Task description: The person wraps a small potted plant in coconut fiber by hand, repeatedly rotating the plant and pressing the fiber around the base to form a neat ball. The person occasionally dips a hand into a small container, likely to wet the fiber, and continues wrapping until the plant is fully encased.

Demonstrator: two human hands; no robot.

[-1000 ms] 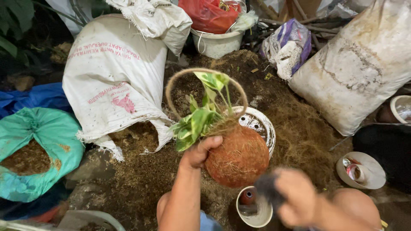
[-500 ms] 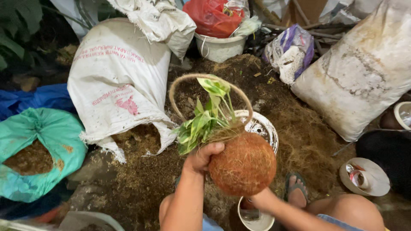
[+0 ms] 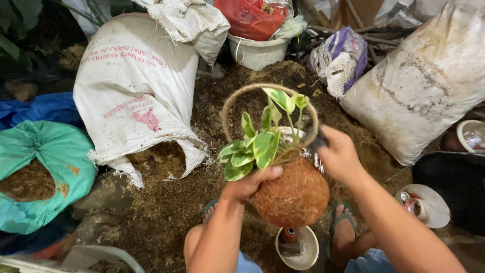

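Round brown coir ball (image 3: 295, 194), green leafy plant (image 3: 257, 144) on top, looped twine handle (image 3: 237, 98).

ground (image 3: 166, 212): coir-strewn | white sack (image 3: 134, 91) | teal bag (image 3: 45, 167) | white bucket (image 3: 257, 50)

Ahead of me, loose brown coconut fibre (image 3: 166, 202) covers the ground. A big white sack (image 3: 134, 96) with red print lies on it to my left, and beside that sit a teal bag (image 3: 48, 167) holding more fibre and a blue tarp (image 3: 40, 108). Further back stands a white bucket (image 3: 257, 50) with a red plastic bag (image 3: 247, 17) in it. A dirty white sack (image 3: 419, 86) leans at my right, a purple-and-white bag (image 3: 341, 55) just beside it.
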